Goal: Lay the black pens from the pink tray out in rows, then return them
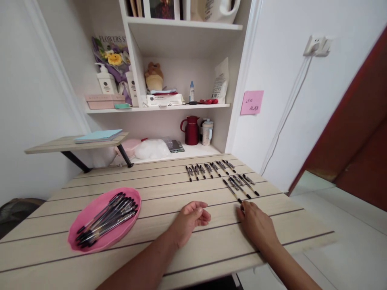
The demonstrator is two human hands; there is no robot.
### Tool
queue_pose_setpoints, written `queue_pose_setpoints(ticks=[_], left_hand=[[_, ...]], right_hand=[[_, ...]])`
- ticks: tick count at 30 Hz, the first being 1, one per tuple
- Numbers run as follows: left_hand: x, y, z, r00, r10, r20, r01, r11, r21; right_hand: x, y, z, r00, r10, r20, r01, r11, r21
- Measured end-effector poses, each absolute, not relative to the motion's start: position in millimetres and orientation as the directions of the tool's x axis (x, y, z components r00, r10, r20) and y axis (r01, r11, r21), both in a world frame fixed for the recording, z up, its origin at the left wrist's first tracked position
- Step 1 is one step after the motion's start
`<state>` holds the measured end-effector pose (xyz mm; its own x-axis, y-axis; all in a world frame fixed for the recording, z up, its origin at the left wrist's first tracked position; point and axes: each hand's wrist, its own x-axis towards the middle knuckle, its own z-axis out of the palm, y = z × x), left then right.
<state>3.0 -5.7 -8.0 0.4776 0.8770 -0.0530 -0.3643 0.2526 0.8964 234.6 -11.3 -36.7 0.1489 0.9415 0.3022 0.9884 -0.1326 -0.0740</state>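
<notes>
My right hand (256, 223) rests low over the table with its fingers bent together. Its fingertips are at the near black end of a pen (232, 191), the leftmost in the nearer group of pens. The fingers hide just how they grip that end. My left hand (193, 219) hovers over the table to the left, fingers loosely curled and apart from the thumb, with nothing seen in it. Black-capped clear pens (109, 219) lie piled in a pink oval basket (74, 229) at the left. Several more pens (208, 170) form a slanting row farther back.
The planked table (163, 189) reaches back to white shelves (184, 25). A small raised stand (60, 143) with blue paper (99, 135) is at the back left. A dark red jug (192, 131) and a pale cup (207, 132) stand on the lowest shelf. A pink note (252, 102) sticks to the wall.
</notes>
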Motion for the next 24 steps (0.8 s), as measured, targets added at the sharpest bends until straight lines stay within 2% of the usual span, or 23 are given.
queue_pose_setpoints(ticks=[4, 14, 24], left_hand=[[4.0, -8.0, -9.4, 0.498, 0.867, -0.03, -0.293, 0.201, 0.935], [4.1, -8.3, -8.5, 0.482, 0.876, -0.031, -0.29, 0.192, 0.938], [5.0, -5.5, -9.0, 0.484, 0.874, -0.048, -0.288, 0.211, 0.934]], right_hand=[[236.3, -3.7, -34.2, 0.16, 0.944, 0.288, 0.986, -0.139, -0.093], [238.1, 23.8, -17.6, 0.239, 0.961, 0.14, 0.969, -0.226, -0.101], [239.6, 26.8, -19.4, 0.307, 0.943, 0.127, 0.945, -0.287, -0.155]])
